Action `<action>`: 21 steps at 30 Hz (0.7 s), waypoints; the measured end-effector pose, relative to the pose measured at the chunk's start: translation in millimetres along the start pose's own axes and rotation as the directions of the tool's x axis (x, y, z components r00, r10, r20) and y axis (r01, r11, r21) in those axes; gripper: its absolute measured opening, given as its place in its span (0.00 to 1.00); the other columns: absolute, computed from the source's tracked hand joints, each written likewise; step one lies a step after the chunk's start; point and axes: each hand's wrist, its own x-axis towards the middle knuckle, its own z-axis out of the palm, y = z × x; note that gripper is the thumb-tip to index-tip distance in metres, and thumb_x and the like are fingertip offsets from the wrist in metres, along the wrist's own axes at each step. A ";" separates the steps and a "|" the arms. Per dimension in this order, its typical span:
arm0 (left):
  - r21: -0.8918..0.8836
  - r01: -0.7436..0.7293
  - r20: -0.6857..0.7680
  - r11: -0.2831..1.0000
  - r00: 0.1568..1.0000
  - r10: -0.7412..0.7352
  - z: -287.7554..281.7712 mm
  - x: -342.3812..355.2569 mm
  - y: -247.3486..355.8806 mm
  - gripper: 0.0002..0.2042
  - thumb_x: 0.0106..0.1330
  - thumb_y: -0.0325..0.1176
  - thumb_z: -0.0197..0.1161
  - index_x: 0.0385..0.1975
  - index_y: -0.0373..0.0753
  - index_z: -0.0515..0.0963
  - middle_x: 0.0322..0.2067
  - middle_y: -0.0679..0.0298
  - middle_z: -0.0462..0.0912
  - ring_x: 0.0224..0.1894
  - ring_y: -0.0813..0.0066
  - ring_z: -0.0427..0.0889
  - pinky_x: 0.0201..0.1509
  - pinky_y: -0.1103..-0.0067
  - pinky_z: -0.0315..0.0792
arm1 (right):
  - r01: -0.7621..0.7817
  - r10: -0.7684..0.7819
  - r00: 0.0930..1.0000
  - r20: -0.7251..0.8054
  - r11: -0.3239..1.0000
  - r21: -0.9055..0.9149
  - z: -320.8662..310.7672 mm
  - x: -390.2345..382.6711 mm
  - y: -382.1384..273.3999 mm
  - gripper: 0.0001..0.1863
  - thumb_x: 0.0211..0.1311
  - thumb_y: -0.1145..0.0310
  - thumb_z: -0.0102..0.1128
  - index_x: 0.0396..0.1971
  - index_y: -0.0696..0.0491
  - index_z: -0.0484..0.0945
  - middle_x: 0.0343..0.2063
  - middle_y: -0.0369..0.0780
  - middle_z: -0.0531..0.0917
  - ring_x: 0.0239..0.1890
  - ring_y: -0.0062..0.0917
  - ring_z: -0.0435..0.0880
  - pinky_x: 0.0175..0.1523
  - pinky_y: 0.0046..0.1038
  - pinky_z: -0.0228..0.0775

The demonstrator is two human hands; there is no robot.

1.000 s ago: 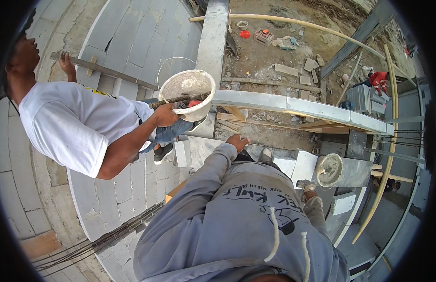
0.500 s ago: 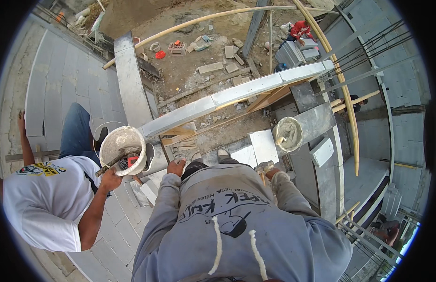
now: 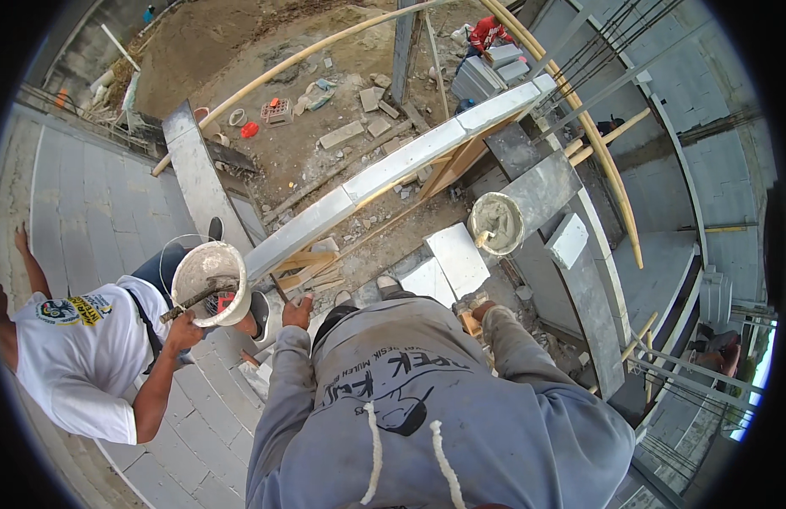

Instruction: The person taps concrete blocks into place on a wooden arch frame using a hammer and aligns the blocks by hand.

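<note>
My left hand (image 3: 298, 311) is closed beside my waist, near the end of a thin dark bar; what it holds, if anything, I cannot make out. My right hand (image 3: 484, 310) grips a mortar-smeared hand tool (image 3: 470, 321) with an orange-brown wooden part; its exact kind is unclear. Just beyond it lies a pale block (image 3: 457, 260). A bucket of grey mortar (image 3: 496, 224) stands on a board beyond my right hand. To my left, a person in a white shirt holds a mortar-crusted bucket (image 3: 208, 281) with a stick and something red inside.
A row of white blocks (image 3: 401, 157) crosses ahead of me like a low wall. A loose block (image 3: 568, 241) rests on the right-hand board. Bamboo poles (image 3: 609, 157) and metal bars stand at the right. Farther off, a person in red (image 3: 488, 34) is beside stacked blocks.
My view has turned, so the scene ahead shifts left. The person's bucket sits slightly lower and farther left. My right hand still grips the tool.
</note>
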 end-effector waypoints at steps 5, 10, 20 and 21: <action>-0.029 0.074 -0.030 0.997 0.997 -0.075 -6.9 -13.1 15.1 0.21 0.61 0.45 0.59 0.39 0.30 0.78 0.28 0.59 0.82 0.29 0.73 0.80 0.33 0.79 0.70 | -0.111 0.125 0.989 -0.078 0.981 0.162 -2.1 5.9 -5.0 0.16 0.58 0.62 0.50 0.42 0.51 0.80 0.46 0.43 0.80 0.49 0.37 0.78 0.52 0.33 0.70; -0.103 0.084 -0.068 0.991 0.993 -0.091 -17.5 -25.8 2.6 0.20 0.60 0.45 0.59 0.37 0.29 0.78 0.29 0.59 0.82 0.31 0.72 0.81 0.37 0.77 0.73 | 0.137 -0.147 0.987 -0.060 0.979 -0.148 -46.8 -37.2 -8.1 0.11 0.53 0.67 0.57 0.37 0.51 0.80 0.40 0.44 0.82 0.45 0.38 0.80 0.48 0.35 0.72; 0.076 0.232 -0.227 0.970 0.951 -0.210 -45.9 -59.4 -49.9 0.21 0.61 0.46 0.59 0.40 0.31 0.78 0.29 0.62 0.82 0.31 0.75 0.78 0.37 0.79 0.72 | -0.144 0.136 0.990 0.048 0.914 0.379 -84.0 -44.4 2.7 0.11 0.55 0.64 0.56 0.37 0.53 0.78 0.32 0.46 0.83 0.37 0.38 0.83 0.40 0.36 0.73; -0.020 0.232 -0.265 0.972 0.937 -0.229 -47.2 -67.4 -52.3 0.20 0.60 0.47 0.58 0.36 0.32 0.79 0.27 0.61 0.82 0.29 0.73 0.78 0.36 0.77 0.71 | -0.253 0.236 0.967 0.100 0.815 0.522 -83.3 -38.1 5.0 0.12 0.55 0.64 0.55 0.37 0.53 0.78 0.32 0.46 0.83 0.37 0.38 0.83 0.40 0.36 0.73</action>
